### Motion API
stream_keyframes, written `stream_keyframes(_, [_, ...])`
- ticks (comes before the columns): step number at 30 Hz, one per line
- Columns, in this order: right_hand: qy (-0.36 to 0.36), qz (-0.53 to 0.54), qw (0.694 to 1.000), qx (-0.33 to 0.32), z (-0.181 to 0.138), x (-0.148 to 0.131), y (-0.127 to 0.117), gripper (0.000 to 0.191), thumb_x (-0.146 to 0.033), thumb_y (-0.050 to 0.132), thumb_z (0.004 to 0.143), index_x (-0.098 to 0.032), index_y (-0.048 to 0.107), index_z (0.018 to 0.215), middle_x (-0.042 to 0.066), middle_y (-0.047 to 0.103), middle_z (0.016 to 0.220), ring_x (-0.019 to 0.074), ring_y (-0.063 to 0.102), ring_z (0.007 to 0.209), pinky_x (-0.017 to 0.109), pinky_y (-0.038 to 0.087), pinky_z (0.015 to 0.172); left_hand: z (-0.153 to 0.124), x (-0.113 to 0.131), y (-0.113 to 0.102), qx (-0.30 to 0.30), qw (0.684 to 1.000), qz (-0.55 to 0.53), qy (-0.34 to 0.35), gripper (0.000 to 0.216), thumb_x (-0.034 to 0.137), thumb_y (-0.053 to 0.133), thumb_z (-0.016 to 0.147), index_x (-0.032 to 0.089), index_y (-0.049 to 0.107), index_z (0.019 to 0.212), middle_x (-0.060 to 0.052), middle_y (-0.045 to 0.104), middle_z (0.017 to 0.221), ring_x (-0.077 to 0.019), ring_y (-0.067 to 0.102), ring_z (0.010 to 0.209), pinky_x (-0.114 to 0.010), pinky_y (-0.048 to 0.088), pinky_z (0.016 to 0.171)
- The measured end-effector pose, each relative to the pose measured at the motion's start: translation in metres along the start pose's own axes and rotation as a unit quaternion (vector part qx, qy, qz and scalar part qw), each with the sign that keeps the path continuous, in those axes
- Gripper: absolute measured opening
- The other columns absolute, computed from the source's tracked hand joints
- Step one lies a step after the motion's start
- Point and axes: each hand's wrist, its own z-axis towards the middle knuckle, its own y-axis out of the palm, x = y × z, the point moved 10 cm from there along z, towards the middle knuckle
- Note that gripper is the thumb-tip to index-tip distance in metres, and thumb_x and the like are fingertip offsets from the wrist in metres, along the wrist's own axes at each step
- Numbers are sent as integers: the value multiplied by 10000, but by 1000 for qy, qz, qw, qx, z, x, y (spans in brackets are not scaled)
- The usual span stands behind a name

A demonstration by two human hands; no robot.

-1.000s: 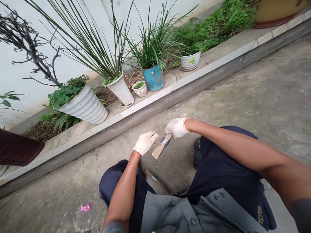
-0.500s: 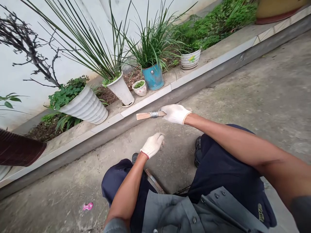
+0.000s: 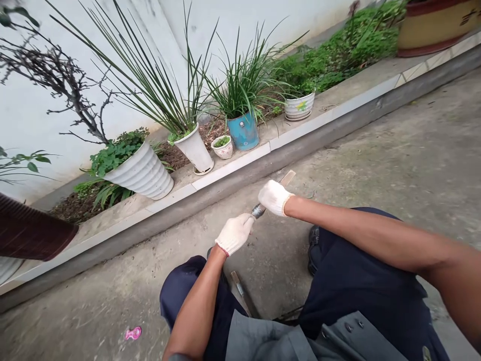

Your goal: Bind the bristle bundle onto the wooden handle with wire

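Note:
My right hand [image 3: 274, 197], in a white glove, is closed round a flat wooden stick [image 3: 287, 178] whose far end pokes out past the glove. A band of grey wire [image 3: 258, 210] is wound round the stick just below that hand. My left hand [image 3: 235, 233], also gloved, is closed at the wire band, touching the stick's lower end, which it hides. Both hands are held above my knees, over the concrete ground.
A second stick-like tool [image 3: 240, 291] lies on the ground between my legs. A raised kerb [image 3: 233, 168] carries several potted plants: a ribbed white pot [image 3: 141, 173], a tall white pot [image 3: 195, 150], a blue pot [image 3: 243, 131]. A pink scrap [image 3: 133, 333] lies at lower left.
The stick was level and raised with the left hand below it on a wire strand. Now it is tilted down again and the left hand has come up to the wire band.

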Motion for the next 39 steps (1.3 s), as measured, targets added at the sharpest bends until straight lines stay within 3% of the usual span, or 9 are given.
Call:
stream_keyframes(4, [-94, 10, 995, -12, -12, -26, 10, 158, -92, 614, 745, -74, 755, 815, 225, 727, 821, 311, 707, 833, 379, 451, 751, 1, -16, -13, 47, 998, -25, -30, 355, 347, 378, 1007, 216, 686, 891, -16, 706, 794, -161, 637, 751, -247, 421, 713])
stream_keyframes(8, [-146, 65, 987, -20, -28, -33, -5, 181, -200, 625, 737, -125, 762, 829, 176, 732, 808, 286, 701, 782, 335, 428, 692, 2, -40, -20, 63, 991, -82, -89, 380, 416, 391, 990, 200, 682, 876, -3, 685, 743, -147, 603, 658, -241, 427, 637])
stream_keyframes(12, [-105, 131, 986, -13, -36, -19, -27, 248, -326, 580, 801, -169, 763, 856, 136, 742, 827, 239, 687, 733, 290, 383, 627, 10, -50, -17, 61, 985, -134, -94, 370, 452, 447, 962, 189, 663, 817, -18, 687, 778, -158, 625, 757, -232, 445, 659])
stream_keyframes(15, [-93, 184, 978, -9, -38, -10, -35, 306, -425, 568, 831, -194, 757, 895, 108, 752, 854, 197, 664, 703, 265, 349, 598, 15, -52, 5, 19, 970, -217, -109, 392, 442, 399, 991, 155, 666, 975, -53, 691, 771, -152, 623, 659, -240, 453, 590])
stream_keyframes(18, [-87, 215, 973, 6, -36, -3, -40, 364, -491, 559, 844, -194, 753, 921, 99, 758, 879, 177, 653, 710, 254, 347, 607, 14, -40, 22, 1, 964, -249, -90, 453, 490, 382, 1011, 129, 645, 1082, -52, 693, 758, -127, 594, 544, -239, 448, 539])
stream_keyframes(24, [20, 186, 982, 14, -20, 20, -34, 335, -427, 555, 837, -193, 764, 956, 133, 753, 881, 235, 695, 786, 279, 394, 635, 14, -14, 33, -51, 959, -271, -63, 373, 449, 443, 993, 149, 656, 939, -31, 702, 753, -118, 620, 557, -237, 465, 581])
stream_keyframes(27, [48, 192, 980, 21, -7, 26, -40, 342, -428, 550, 857, -193, 756, 996, 146, 755, 920, 249, 708, 836, 287, 421, 667, 24, -16, 24, -62, 942, -321, -80, 294, 391, 464, 986, 148, 626, 962, -31, 698, 748, -109, 604, 518, -231, 462, 547])
stream_keyframes(32, [89, 163, 982, 44, 20, 40, -66, 322, -383, 552, 871, -194, 742, 1049, 158, 751, 986, 280, 709, 920, 320, 466, 758, 49, -26, -11, -35, 932, -344, -111, 239, 355, 503, 975, 140, 597, 931, -45, 697, 750, -93, 596, 496, -219, 479, 537])
stream_keyframes(39, [167, 130, 964, 163, 40, 84, -101, 335, -298, 498, 913, -162, 729, 1114, 172, 744, 1018, 278, 700, 968, 325, 448, 807, 78, -26, -43, -18, 917, -394, -65, 254, 378, 525, 960, 156, 634, 1020, -27, 693, 765, -96, 622, 531, -213, 505, 543])
